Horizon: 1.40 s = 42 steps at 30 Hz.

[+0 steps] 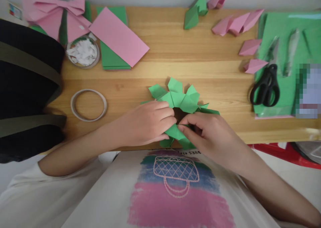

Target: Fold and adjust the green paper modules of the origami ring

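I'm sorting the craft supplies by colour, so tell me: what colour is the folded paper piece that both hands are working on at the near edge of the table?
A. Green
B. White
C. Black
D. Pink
A: the left hand and the right hand both pinch the green folded paper ring; the loose pink folded pieces lie untouched at the far side of the wooden table.

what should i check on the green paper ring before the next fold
1. Both hands on the ring: ok, left hand and right hand pinch its near edge.
2. Ring flat on the table: cannot tell, hands cover the near part.
3. Far points folded: ok.
4. Scissors apart from the hands: ok.
5. Tape ring apart from the work: ok.
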Each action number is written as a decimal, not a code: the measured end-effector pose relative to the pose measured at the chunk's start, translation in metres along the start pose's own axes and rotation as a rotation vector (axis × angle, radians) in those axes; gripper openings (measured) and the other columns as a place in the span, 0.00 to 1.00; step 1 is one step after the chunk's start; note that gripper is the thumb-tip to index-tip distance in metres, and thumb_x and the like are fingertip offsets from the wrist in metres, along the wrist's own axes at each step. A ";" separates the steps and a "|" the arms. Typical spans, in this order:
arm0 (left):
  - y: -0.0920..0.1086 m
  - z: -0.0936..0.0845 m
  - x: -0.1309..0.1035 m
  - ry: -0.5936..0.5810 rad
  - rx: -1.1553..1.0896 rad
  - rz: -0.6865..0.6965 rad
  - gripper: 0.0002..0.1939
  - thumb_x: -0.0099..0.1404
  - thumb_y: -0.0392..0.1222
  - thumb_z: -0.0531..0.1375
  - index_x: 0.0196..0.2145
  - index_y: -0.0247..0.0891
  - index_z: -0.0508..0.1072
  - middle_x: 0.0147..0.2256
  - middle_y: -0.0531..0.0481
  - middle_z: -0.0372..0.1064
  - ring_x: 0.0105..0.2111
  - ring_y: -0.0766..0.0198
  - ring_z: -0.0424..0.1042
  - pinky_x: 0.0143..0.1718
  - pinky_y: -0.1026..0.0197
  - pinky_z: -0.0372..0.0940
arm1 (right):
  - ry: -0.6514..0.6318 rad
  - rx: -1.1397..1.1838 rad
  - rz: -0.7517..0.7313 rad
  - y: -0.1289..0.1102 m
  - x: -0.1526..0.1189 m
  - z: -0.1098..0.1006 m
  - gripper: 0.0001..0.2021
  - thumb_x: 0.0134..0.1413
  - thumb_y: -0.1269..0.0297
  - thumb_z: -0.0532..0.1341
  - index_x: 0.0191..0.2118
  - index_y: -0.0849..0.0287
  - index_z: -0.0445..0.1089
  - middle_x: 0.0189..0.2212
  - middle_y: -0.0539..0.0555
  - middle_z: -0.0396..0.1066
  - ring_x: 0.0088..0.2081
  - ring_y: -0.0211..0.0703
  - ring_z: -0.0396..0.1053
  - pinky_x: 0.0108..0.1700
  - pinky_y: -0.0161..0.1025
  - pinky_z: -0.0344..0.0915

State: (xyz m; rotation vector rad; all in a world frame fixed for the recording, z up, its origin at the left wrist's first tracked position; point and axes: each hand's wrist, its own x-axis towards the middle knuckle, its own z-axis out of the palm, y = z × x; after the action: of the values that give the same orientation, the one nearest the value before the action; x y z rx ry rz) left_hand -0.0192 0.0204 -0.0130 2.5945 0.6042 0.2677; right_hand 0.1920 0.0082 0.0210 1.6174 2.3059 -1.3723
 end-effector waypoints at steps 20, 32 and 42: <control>0.001 0.002 0.005 -0.006 0.001 -0.016 0.12 0.70 0.45 0.61 0.39 0.32 0.74 0.37 0.45 0.72 0.39 0.55 0.67 0.42 0.56 0.63 | 0.080 0.032 0.048 0.005 -0.007 -0.003 0.10 0.59 0.70 0.58 0.28 0.58 0.73 0.17 0.45 0.65 0.18 0.32 0.54 0.23 0.34 0.51; 0.002 0.006 0.000 0.049 -0.008 -0.016 0.13 0.73 0.46 0.58 0.41 0.31 0.74 0.38 0.44 0.74 0.39 0.56 0.69 0.42 0.54 0.67 | 0.070 -0.037 0.046 0.000 -0.007 -0.007 0.09 0.55 0.73 0.61 0.26 0.57 0.74 0.14 0.44 0.64 0.16 0.32 0.55 0.21 0.35 0.50; 0.000 0.010 -0.015 0.268 -0.125 -0.057 0.17 0.69 0.44 0.63 0.52 0.38 0.66 0.44 0.44 0.76 0.43 0.60 0.75 0.45 0.55 0.71 | 0.257 0.056 -0.118 -0.002 -0.030 -0.003 0.08 0.59 0.71 0.59 0.28 0.58 0.71 0.21 0.46 0.67 0.19 0.32 0.58 0.23 0.34 0.55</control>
State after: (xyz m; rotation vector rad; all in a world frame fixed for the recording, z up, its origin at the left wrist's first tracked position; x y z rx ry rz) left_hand -0.0299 0.0098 -0.0231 2.4349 0.7277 0.6209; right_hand 0.2053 -0.0127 0.0377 1.7980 2.5641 -1.3315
